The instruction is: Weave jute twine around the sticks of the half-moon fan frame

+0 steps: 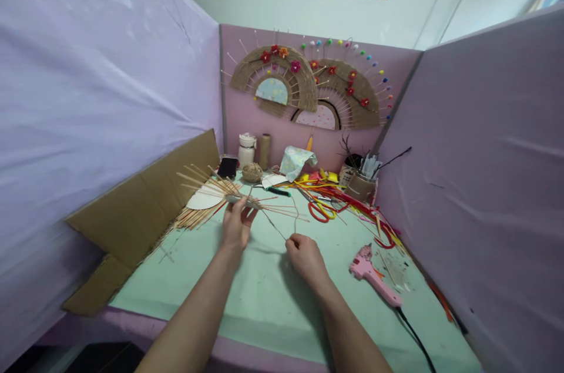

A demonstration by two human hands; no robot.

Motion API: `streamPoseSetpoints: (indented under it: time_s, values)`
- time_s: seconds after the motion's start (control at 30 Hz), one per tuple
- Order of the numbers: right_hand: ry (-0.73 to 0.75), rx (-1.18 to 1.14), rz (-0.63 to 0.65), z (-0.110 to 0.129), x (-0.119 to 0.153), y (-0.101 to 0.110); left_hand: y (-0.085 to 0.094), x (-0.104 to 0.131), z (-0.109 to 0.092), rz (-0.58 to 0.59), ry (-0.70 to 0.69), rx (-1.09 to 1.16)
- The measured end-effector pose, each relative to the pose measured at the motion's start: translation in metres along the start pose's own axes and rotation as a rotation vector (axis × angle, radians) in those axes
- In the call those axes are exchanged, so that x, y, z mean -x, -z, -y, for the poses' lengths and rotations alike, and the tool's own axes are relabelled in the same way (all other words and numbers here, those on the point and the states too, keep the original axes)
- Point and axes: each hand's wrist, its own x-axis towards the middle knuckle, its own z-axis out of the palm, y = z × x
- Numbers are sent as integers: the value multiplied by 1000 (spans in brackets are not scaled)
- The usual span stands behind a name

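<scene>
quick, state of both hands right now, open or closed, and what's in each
Left hand: closed in a grip on the stick frame.
Right hand: closed, holding the thin cord taut.

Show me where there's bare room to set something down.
Bare table lies between the left forearm and right forearm, between the left forearm and cardboard, and between the right forearm and glue gun. The back is crowded: jar, twine ball, scissors. Sticks crowd the back left.
</scene>
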Motion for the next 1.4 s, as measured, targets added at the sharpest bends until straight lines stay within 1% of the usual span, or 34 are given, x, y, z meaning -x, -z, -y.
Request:
streamPoseSetpoints:
  time_s: [0.07, 0.13, 0.17, 0.23, 0.37, 0.67, 0.8, 0.93, 1.1, 1.27, 1.4]
  values:
    - [-17, 130, -9, -1, 1, 0, -2, 4, 1, 79, 182, 36]
    - [-53, 206, 1, -1, 1, 2, -4, 8, 2, 140, 325, 65]
    - [-69, 230, 12, -1, 1, 3, -4, 10, 3, 162, 367, 72]
    - [-91, 263, 41, 1, 1, 5, -4, 12, 3, 191, 403, 73]
    - [-97, 305, 42, 2, 1, 5, -2, 10, 4, 192, 392, 74]
    - [-83, 345, -25, -4, -1, 6, -7, 10, 0, 139, 392, 90]
    - [-82, 348, -43, -5, -3, 8, -7, 10, -1, 139, 397, 91]
    - [-92, 343, -35, -5, -3, 10, -7, 11, -1, 147, 394, 88]
    - [-118, 347, -18, -3, -3, 11, -6, 10, -1, 110, 399, 98]
    - [-103, 335, -13, -4, -3, 9, -5, 8, 2, 95, 405, 108]
    - [-87, 319, -16, -6, -3, 8, -6, 8, 2, 103, 420, 127]
